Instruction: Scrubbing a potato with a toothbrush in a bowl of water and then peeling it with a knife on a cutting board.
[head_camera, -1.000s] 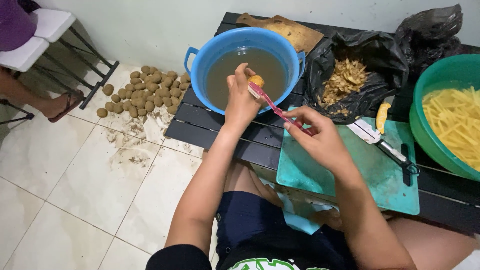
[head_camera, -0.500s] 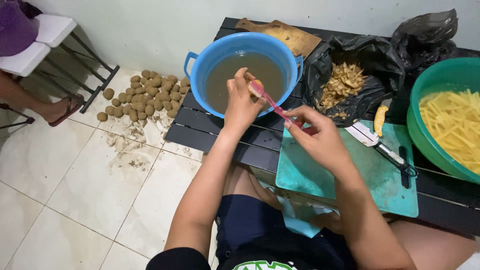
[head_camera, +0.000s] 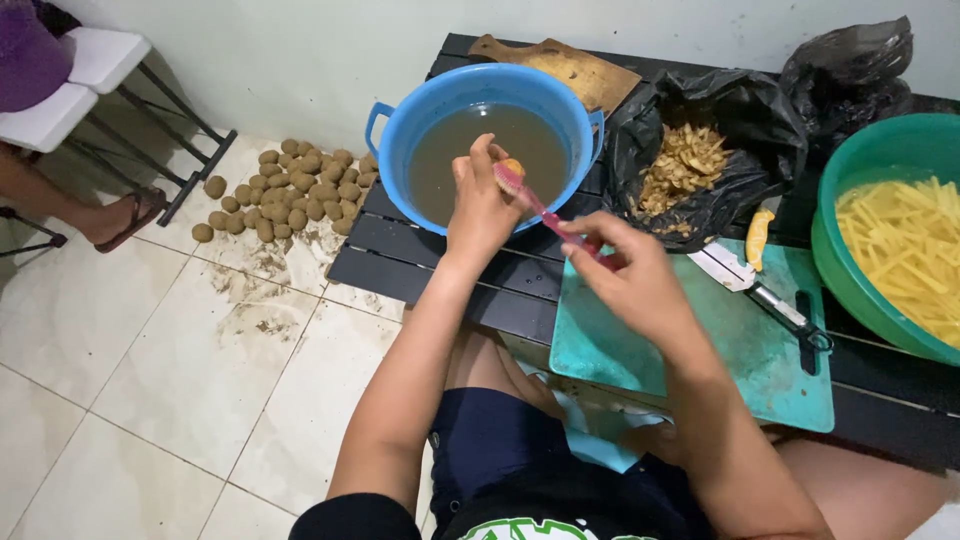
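Observation:
My left hand (head_camera: 478, 204) holds a small yellowish potato (head_camera: 513, 166) over the near edge of a blue basin (head_camera: 400, 120) filled with muddy brown water. My right hand (head_camera: 632, 275) grips a pink toothbrush (head_camera: 538, 204) by its handle, and the brush head presses against the potato. Both hands are above the dark slatted table (head_camera: 420, 255), in front of the basin.
A pile of dirty potatoes (head_camera: 290, 190) lies on the tiled floor at left. A black bag of peelings (head_camera: 700, 165), a teal cutting board (head_camera: 740, 350) with a knife (head_camera: 765, 290), and a green bowl of cut potato strips (head_camera: 905, 240) sit at right. Another person's foot (head_camera: 120, 215) is by a white stool.
The hands have stayed over the basin's near edge; the toothbrush head has shifted slightly along the potato. The view has drifted a little.

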